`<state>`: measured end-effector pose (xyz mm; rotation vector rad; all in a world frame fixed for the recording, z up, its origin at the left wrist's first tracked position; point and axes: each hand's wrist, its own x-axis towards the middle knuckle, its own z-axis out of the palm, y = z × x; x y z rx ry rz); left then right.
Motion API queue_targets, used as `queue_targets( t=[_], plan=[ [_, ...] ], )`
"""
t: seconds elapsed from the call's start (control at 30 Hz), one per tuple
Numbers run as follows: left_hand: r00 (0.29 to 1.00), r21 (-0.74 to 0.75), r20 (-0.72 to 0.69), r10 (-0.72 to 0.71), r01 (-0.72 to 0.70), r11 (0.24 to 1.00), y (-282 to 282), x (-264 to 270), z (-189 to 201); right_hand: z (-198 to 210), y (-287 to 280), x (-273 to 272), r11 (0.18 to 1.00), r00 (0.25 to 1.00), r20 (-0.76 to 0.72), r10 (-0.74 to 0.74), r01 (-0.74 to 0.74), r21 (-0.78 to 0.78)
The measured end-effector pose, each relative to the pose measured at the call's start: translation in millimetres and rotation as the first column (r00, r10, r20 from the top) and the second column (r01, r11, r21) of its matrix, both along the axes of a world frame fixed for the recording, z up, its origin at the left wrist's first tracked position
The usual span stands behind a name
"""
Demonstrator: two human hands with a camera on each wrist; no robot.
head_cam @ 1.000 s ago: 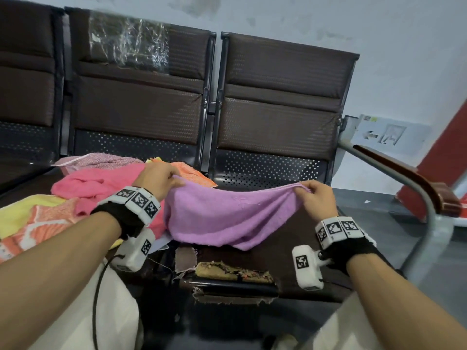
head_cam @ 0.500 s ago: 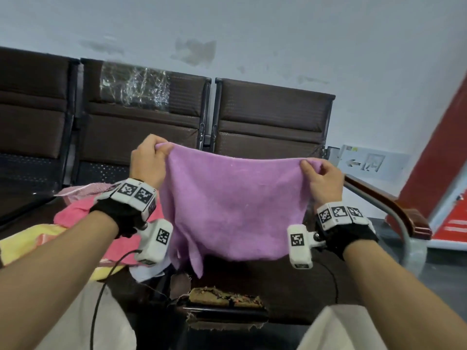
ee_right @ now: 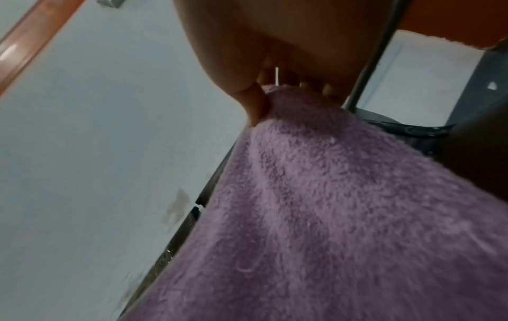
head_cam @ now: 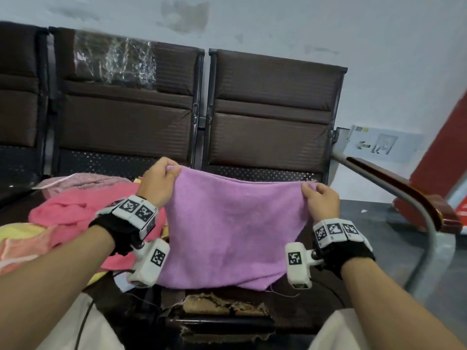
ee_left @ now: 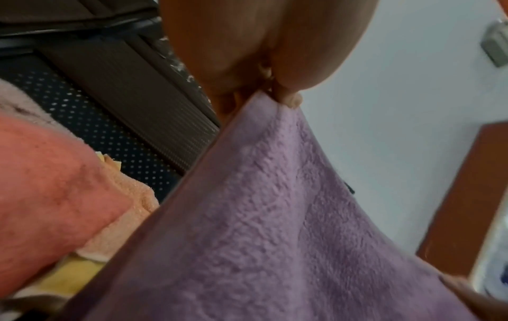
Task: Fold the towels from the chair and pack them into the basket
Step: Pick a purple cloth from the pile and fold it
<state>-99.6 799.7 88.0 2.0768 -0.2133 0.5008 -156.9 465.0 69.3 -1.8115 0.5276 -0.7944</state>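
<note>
Two hands are working here, and both are gripping one purple towel (head_cam: 235, 228). The left hand (head_cam: 158, 183) is pinching the upper left corner with curled fingers, and the right hand (head_cam: 321, 200) is pinching the upper right corner in the same way. The towel is hanging flat between them above the torn front edge of the seat (head_cam: 222, 303), its top edge running left to right, a little higher on the left, and its lower edge is pointing down to the seat. At the left, a pile (head_cam: 68, 213) is lying on the next seat: I am counting at least four towels in it, pink, yellow, orange and a pale pink one behind. Further back, three brown chair backs (head_cam: 273, 107) are standing in a row against the wall.
</note>
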Motion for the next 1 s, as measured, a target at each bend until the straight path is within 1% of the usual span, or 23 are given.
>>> queue_targets(
  t=[0.07, 0.13, 0.23, 0.3, 0.37, 0.43, 0.47, 0.5, 0.53, 0.57, 0.6, 0.63, 0.67, 0.7, 0.73, 0.77, 0.8, 0.83, 0.87, 0.9, 0.93, 1.0],
  plan=[
    [0.997, 0.047, -0.049, -0.064, 0.066, 0.997, -7.2, 6.2, -15.6, -6.4, 3.2, 6.1, 0.996, 0.997, -0.066, 0.042, -0.037, 0.082],
    [0.989, 0.045, -0.108, -0.099, 0.105, 0.993, -15.9, 12.2, -24.2, -4.6, 14.2, 11.4, 0.972, 0.988, -0.04, 0.151, -0.141, 0.188],
    [0.977, -0.126, -0.135, -0.165, 0.148, 0.981, -27.6, 18.2, -24.0, 5.7, 38.6, 13.5, 0.898, 0.933, 0.039, 0.357, -0.354, 0.262],
    [0.968, -0.217, -0.134, -0.212, 0.18, 0.959, -32.1, 17.3, -21.4, 11.7, 54.1, 11.4, 0.817, 0.864, 0.066, 0.498, -0.494, 0.297],
    [0.958, -0.279, -0.138, -0.25, 0.205, 0.938, -35.3, 14.5, -19.0, 15.3, 65.8, 10.2, 0.717, 0.782, 0.07, 0.619, -0.599, 0.356],
    [0.946, -0.351, -0.146, -0.29, 0.224, 0.909, -39.4, 10.7, -15.2, 16.1, 75.3, 10.6, 0.582, 0.671, 0.092, 0.735, -0.695, 0.423],
    [0.937, -0.386, -0.16, -0.312, 0.231, 0.893, -42.2, 8.8, -13.2, 15.1, 79.4, 11.4, 0.509, 0.605, 0.105, 0.789, -0.74, 0.439],
    [0.927, -0.409, -0.178, -0.33, 0.235, 0.881, -44.6, 7.4, -11.5, 13.5, 83.6, 12.3, 0.457, 0.544, 0.101, 0.833, -0.779, 0.43],
    [0.919, -0.42, -0.196, -0.342, 0.237, 0.876, -46.4, 5.8, -10.8, 11.4, 87.4, 13.3, 0.43, 0.5, 0.081, 0.862, -0.807, 0.406],
    [0.913, -0.426, -0.209, -0.351, 0.238, 0.873, -47.3, 4.2, -10.4, 9.1, 91.3, 14.6, 0.436, 0.484, 0.042, 0.874, -0.819, 0.374],
    [0.907, -0.43, -0.22, -0.359, 0.24, 0.87, -47.4, 2.7, -10.6, 7.1, 94.8, 15.9, 0.472, 0.497, -0.014, 0.868, -0.814, 0.338],
    [0.898, -0.434, -0.237, -0.37, 0.243, 0.867, -46.5, 1.6, -10.9, 5.2, 98.3, 17.1, 0.531, 0.53, -0.083, 0.844, -0.8, 0.279],
    [0.886, -0.436, -0.263, -0.383, 0.245, 0.866, -45.3, 0.8, -11.0, 4.1, 100.4, 17.9, 0.604, 0.581, -0.167, 0.797, -0.78, 0.166],
    [0.87, -0.435, -0.297, -0.394, 0.244, 0.867, -43.7, 0.4, -11.0, 4.1, 101.9, 18.4, 0.659, 0.639, -0.241, 0.73, -0.752, 0.002],
    [0.853, -0.432, -0.331, -0.404, 0.244, 0.868, -41.8, -0.1, -11.2, 5.3, 103.9, 18.1, 0.675, 0.691, -0.279, 0.666, -0.718, -0.168],
    [0.835, -0.431, -0.361, -0.415, 0.245, 0.868, -39.8, -0.7, -11.3, 8.2, 106.4, 16.7, 0.662, 0.728, -0.266, 0.632, -0.686, -0.303],
    [0.819, -0.437, -0.381, -0.428, 0.248, 0.865, -38.2, -1.5, -11.6, 12.2, 109.5, 13.9, 0.64, 0.746, -0.218, 0.63, -0.657, -0.399],
    [0.808, -0.446, -0.392, -0.44, 0.252, 0.859, -36.9, -2.5, -11.9, 15.7, 112.4, 11.0, 0.62, 0.748, -0.153, 0.646, -0.631, -0.465],
    [0.798, -0.456, -0.396, -0.454, 0.258, 0.852, -36.2, -3.9, -12.2, 18.3, 114.9, 8.6, 0.606, 0.733, -0.1, 0.673, -0.623, -0.495],
    [0.788, -0.464, -0.398, -0.47, 0.269, 0.844, -35.9, -5.7, -12.4, 19.6, 117.2, 7.5, 0.605, 0.719, -0.077, 0.691, -0.633, -0.482],
    [0.774, -0.47, -0.401, -0.489, 0.285, 0.836, -36.1, -7.8, -13.2, 18.8, 118.6, 7.1, 0.616, 0.716, -0.089, 0.692, -0.65, -0.446],
    [0.743, -0.474, -0.407, -0.531, 0.325, 0.818, -36.8, -11.7, -13.9, 14.1, 120.3, 7.9, 0.623, 0.728, -0.175, 0.663, -0.666, -0.409]
  ],
)
